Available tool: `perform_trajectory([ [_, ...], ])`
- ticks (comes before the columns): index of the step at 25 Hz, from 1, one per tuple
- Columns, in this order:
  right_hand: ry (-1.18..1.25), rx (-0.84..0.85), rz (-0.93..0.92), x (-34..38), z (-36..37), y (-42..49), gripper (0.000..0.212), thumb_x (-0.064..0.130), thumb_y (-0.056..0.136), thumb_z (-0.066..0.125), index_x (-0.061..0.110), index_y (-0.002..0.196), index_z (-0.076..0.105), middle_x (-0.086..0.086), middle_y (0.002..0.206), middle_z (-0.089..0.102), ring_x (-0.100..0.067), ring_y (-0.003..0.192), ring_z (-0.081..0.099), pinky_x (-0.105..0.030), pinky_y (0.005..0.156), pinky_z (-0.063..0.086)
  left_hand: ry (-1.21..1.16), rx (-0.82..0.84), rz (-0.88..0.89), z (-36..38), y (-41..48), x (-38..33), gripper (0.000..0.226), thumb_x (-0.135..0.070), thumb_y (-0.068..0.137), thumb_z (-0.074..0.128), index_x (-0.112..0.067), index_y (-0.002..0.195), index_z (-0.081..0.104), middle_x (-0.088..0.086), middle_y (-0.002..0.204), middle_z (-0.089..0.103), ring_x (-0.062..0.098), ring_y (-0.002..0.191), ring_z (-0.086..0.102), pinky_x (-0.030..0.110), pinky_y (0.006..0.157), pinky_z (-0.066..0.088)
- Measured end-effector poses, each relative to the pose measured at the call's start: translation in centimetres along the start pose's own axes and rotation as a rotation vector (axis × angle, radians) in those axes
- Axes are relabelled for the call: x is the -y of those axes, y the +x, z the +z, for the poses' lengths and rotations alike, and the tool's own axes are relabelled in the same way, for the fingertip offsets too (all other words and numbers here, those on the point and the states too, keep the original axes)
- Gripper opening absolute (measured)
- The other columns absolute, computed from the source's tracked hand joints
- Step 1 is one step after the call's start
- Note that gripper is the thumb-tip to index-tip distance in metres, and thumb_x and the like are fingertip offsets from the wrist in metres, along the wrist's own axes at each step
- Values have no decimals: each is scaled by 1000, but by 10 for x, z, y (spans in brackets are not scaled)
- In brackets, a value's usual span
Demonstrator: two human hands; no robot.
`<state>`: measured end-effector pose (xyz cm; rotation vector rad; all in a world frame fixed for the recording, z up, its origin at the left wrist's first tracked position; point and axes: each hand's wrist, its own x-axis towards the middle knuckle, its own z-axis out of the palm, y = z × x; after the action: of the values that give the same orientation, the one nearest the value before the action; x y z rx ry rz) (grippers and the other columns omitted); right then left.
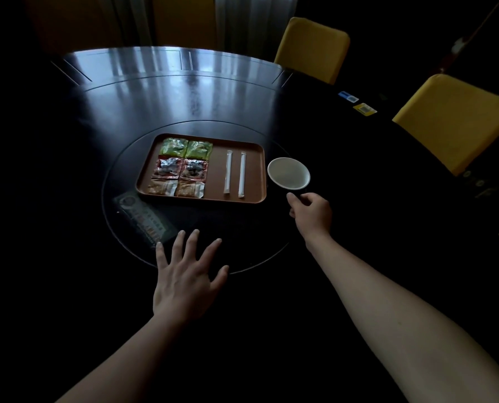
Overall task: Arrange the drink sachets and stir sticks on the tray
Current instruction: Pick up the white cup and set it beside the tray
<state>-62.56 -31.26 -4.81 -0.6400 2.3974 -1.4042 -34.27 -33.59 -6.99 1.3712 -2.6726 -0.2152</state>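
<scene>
Brown and smooth, the rectangular tray (258,170) with rounded corners and a low raised rim is sitting on a round glass turntable (114,205) at the middle of a dark, glossy round table (155,91). Six crinkly foil drink sachets are lying flat in a two-by-three grid against the tray's left edge: two green sachets (186,148) along the far edge, two red sachets (181,169) touching them in the middle row, and two tan-and-white sachets (175,188) by the near edge. Two paper-wrapped stir sticks (235,173), thin, white and straight, are lying side by side but apart in the tray's right half, running from the far edge toward the near edge. A white round paper cup (288,173) is standing upright just beside the tray's right edge, on the turntable.

The left hand (184,282) is resting palm-down at the turntable's near edge, fingers spread wide, well apart from the tray and holding nothing. The right hand (310,212) is hovering just near the cup's near side, fingers loosely curled inward with the thumb pointing toward the cup; whether it is touching the cup cannot be told. Yellow upholstered chairs (312,48) are standing at the table's far right edge.
</scene>
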Motion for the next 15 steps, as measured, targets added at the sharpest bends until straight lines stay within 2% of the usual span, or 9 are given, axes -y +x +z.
perform_trajectory([
  [2,27,-15,6,1,-2,0,39,63,63,63,25,69,59,-1,76,71,-22,73,72,-48,74,60,-2,-15,1,1,-1,0,65,-72,87,26,-47,148,28,4,161,25,28,151,7,61,118,2],
  [4,-25,-37,-19,3,-1,-1,29,53,71,64,26,66,56,-2,75,72,-23,72,72,-47,76,59,3,-27,3,3,-1,0,65,-72,87,27,-47,147,30,5,160,28,29,151,10,61,118,4],
  [7,-99,-65,-66,8,2,0,24,41,79,66,25,66,54,-4,74,73,-24,72,71,-45,76,58,11,-26,3,4,0,0,65,-72,87,28,-47,147,30,5,160,28,28,150,11,62,118,4],
  [11,-92,-82,-78,9,10,8,26,43,78,64,26,63,51,-3,74,72,-24,70,71,-46,74,58,12,-33,4,3,0,0,65,-71,87,29,-46,146,32,5,159,30,29,150,13,62,118,6],
  [15,-102,-94,-82,11,14,14,23,39,80,66,22,68,56,-6,75,73,-26,72,70,-45,76,57,7,-29,3,2,0,0,65,-72,87,27,-46,147,30,5,160,28,29,151,11,62,118,4],
])
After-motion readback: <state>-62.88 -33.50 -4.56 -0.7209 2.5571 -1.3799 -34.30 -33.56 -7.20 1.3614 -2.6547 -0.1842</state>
